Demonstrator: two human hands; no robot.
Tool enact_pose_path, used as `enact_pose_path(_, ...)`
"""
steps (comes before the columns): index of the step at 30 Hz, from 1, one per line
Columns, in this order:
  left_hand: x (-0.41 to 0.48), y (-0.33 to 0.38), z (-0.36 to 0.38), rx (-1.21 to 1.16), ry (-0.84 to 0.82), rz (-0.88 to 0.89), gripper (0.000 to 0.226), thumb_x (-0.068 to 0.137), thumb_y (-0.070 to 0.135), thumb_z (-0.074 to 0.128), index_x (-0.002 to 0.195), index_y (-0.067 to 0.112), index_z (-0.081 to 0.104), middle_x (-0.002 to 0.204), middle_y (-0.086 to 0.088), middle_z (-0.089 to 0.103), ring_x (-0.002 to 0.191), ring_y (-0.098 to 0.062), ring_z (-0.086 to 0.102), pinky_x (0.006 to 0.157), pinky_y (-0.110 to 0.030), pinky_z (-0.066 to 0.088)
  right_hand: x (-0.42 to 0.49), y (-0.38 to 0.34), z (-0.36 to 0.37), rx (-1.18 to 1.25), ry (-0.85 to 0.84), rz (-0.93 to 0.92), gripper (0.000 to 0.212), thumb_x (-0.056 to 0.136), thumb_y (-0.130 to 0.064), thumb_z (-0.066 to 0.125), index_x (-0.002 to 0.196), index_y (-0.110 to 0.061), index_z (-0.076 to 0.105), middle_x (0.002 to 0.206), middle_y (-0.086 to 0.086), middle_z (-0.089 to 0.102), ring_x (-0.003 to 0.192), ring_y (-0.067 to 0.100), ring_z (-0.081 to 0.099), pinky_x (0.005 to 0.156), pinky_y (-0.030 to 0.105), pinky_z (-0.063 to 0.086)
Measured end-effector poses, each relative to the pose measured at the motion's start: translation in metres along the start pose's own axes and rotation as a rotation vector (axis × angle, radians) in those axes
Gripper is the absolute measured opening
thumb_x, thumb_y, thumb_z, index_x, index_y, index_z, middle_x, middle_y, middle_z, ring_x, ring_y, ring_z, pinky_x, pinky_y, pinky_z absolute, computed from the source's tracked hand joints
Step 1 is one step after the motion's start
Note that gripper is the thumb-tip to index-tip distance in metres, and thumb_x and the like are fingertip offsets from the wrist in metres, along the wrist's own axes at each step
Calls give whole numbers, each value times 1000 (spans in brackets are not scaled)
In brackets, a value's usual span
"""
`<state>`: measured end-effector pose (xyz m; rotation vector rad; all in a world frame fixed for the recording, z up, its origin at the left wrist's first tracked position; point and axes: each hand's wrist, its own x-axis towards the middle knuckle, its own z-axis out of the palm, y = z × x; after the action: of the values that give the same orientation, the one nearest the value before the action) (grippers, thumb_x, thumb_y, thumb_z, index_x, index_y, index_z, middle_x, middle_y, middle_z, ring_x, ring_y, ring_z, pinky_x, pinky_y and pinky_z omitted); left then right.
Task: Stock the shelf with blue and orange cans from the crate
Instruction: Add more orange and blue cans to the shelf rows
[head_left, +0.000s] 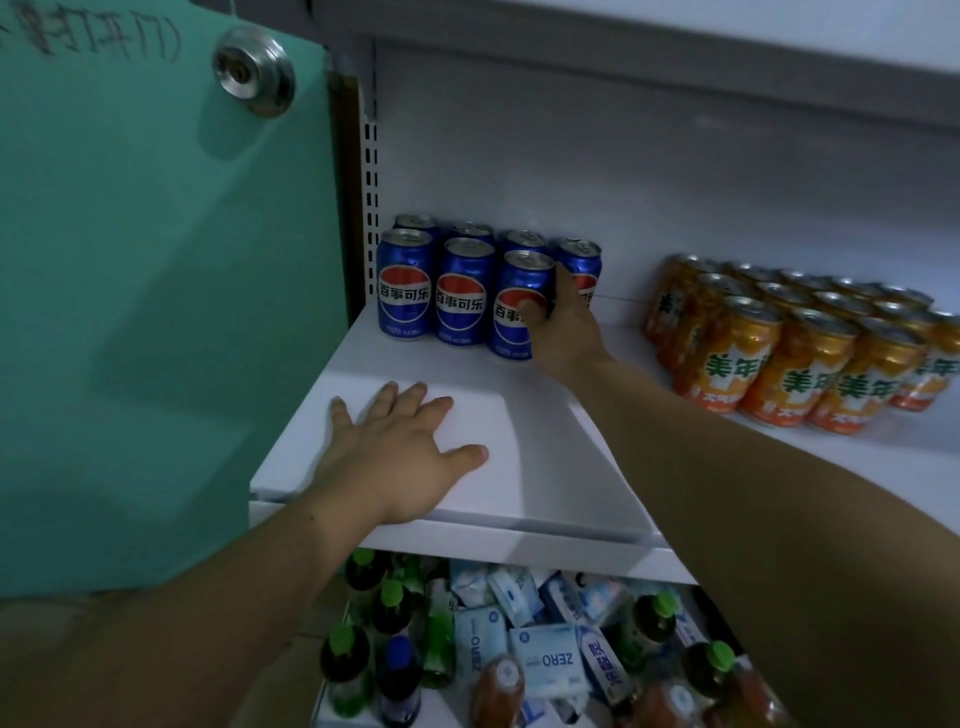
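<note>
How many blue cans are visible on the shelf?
7 blue cans. Three stand in front, the rightmost held by the right hand; four stand behind. Others may be hidden.

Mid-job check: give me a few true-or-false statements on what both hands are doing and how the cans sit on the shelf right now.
1. The right hand grips a blue cylindrical metal can standing on the white shelf. True.
2. The left hand holds an orange can. False: it rests flat on the shelf with fingers spread, holding nothing.
3. The orange metal cans stand to the right of the blue group. True.
4. The other blue cans lie on their sides. False: they stand upright in rows.
</note>
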<state>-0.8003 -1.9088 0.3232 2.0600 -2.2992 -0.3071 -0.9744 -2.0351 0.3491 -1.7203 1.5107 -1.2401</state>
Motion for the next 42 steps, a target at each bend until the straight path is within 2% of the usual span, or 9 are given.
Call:
enact_pose_path(6, 1, 0, 1, -2, 4, 3, 77, 86, 74, 20, 151, 36, 5, 161, 10, -6, 147, -14, -9, 115, -57, -6, 6, -6, 10, 1, 24, 98, 62, 100, -17, 47, 153, -20, 17, 149, 7, 39, 132, 25, 43, 110, 40, 36)
enact_pose_path(11, 1, 0, -1, 0, 11, 2, 78, 86, 75, 21, 151, 36, 7, 161, 10, -3, 147, -15, -6, 115, -58, -4, -2, -22, 1, -32, 40, 203, 66, 95, -23, 57, 149, -8, 20, 138, 15, 49, 121, 29, 52, 87, 28, 37)
enact_pose_path(16, -5, 1, -10, -54, -16, -11, 81, 83, 79, 26, 151, 36, 13, 161, 9, 2, 148, -15, -1, 115, -57, -4, -50, -38, -49, -367, -127, 186, 48, 98, -42, 48, 138, -17, 43, 126, 7, 57, 107, 28, 58, 83, 33, 46)
enact_pose_path(20, -14, 11, -26, -203, -76, -24, 84, 78, 76, 44, 148, 33, 28, 160, 4, 15, 146, -20, 13, 117, -53, 5, -103, -46, -113, -616, -121, 181, 57, 97, -44, 49, 145, -15, 37, 139, 11, 49, 119, 29, 52, 87, 32, 43)
enact_pose_path(22, -18, 38, -33, -394, -92, 40, 99, 63, 76, 58, 146, 26, 34, 156, -1, 27, 140, -22, 30, 115, -45, 25, -130, -46, -147, -729, -94, 190, 55, 96, -45, 51, 141, -14, 43, 132, 13, 55, 114, 31, 54, 81, 30, 40)
enact_pose_path(24, -30, 81, -40, -415, -93, 183, 87, 73, 63, 63, 144, 21, 37, 154, -2, 32, 137, -22, 36, 110, -34, 32, -157, -43, -181, -822, -75, 238, 55, 96, -47, 49, 140, -16, 44, 132, 15, 56, 115, 33, 54, 84, 33, 43)
enact_pose_path(29, -74, 201, -22, -305, -174, 535, 69, 87, 50, 59, 145, 21, 37, 154, 0, 32, 137, -20, 35, 110, -32, 31, -231, -19, -268, -908, 16, 432, 66, 96, -51, 48, 149, -17, 31, 150, 8, 40, 130, 30, 45, 103, 36, 39)
enact_pose_path(35, -129, 314, 56, -195, -377, 810, 71, 88, 50, 59, 147, 20, 35, 152, -2, 35, 132, -22, 41, 102, -30, 36, -354, 36, -352, -894, 120, 707, 68, 94, -53, 51, 147, -15, 35, 142, 11, 49, 121, 30, 52, 93, 38, 47)
enact_pose_path(42, -186, 401, 183, -9, -690, 901, 70, 91, 46, 57, 149, 19, 28, 156, -3, 26, 138, -23, 35, 102, -31, 35, -506, 114, -402, -780, 176, 1080, 61, 97, -47, 49, 146, -15, 35, 139, 10, 50, 117, 27, 54, 88, 33, 47)
